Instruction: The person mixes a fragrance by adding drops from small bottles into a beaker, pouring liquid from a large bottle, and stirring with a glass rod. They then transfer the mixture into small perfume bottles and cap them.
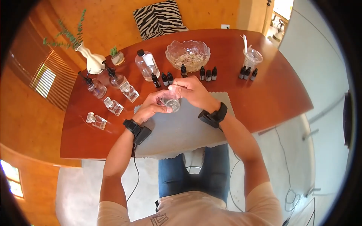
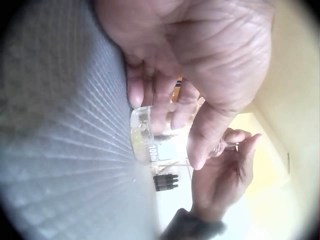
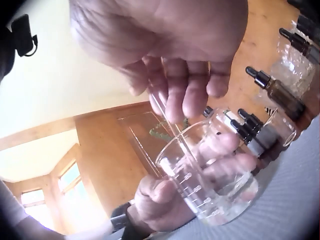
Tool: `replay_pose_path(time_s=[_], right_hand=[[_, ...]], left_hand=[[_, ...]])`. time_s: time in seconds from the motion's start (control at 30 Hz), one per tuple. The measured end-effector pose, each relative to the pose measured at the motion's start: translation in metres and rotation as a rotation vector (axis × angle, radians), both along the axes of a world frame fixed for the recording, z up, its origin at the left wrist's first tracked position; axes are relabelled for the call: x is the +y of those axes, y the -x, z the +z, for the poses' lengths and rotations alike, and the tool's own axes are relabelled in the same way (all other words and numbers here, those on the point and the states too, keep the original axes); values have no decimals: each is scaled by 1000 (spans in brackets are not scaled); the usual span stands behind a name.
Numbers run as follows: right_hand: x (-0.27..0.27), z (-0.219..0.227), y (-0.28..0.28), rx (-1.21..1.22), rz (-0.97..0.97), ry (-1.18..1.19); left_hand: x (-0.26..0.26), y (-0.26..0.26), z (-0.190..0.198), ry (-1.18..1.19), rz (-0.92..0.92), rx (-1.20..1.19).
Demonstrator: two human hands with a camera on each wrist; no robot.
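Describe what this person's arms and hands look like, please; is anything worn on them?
The left hand and right hand are ungloved. Short, pale beige sleeves leave the forearms bare. Each wrist wears a black strap with a boxy black device; a thin dark cable trails from the left one.

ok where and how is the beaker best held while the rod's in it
Probably by the side wall of the beaker, coming from the left, thumb and fingers round it as the left hand has them. The round wall offers a broad grip, and the clear rod in the right hand enters through the open top, so the rim is likely best left free.
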State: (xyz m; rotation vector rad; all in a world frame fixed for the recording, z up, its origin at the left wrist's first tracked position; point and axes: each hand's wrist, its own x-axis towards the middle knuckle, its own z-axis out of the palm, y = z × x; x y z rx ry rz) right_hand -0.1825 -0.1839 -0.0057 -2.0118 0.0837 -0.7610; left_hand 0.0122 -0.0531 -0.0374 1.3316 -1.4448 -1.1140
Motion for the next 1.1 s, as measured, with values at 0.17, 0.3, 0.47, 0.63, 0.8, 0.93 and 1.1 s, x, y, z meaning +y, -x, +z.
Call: replay_pose_path(time_s=[0.17,0.3,0.47,0.63,0.8,0.93,1.1], right_hand=[[-1,-11,-4,-81,41,-119],[4,-14,-4,-140,-54,-168],[2,-13,-5,-98,-13,-200],[3,-14,-6,-106,6,-165],[2,1,-5,-70,-98,30],[1,2,-2,-2,-70,-6],[3,13,1,56,-3,-1]], left_hand=[[0,1,-1,23,-6,32],[-1,1,1,20,-4,13],[-1,-1,-1,10,-7,38],[-2,-5,-9,-21,6,46],[-2,-4,-6,11,-10,98],[-1,-1,-3,48,-20,109],[-1,-1,-6,51,-15,137]])
